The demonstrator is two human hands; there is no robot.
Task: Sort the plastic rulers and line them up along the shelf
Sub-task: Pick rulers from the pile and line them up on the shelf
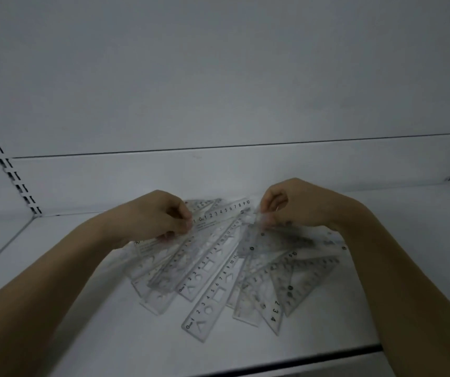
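Nearest the lens, bare forearms reaching in from both lower corners over the white metal shelf [55,336]. Left hand [161,216] curled, pinching the near end of a clear plastic straight ruler [222,212] lifted at the back of the fan. Below and between the hands, a loose overlapping heap of transparent plastic rulers [210,289] lying flat mid-shelf, splayed toward the front edge. Right hand [286,205] curled too, fingertips nipping the tip of a clear plastic set square [275,240]. Best to lift one piece at a time, thumb on top, sliding it free so neighbours stay put; straights one side, triangles the other, edges parallel to the shelf front. Count, roughly: six or seven straight rulers, three or four triangles; overlap and clear plastic prevent certainty. Two slotted uprights [9,170] on the back panel.
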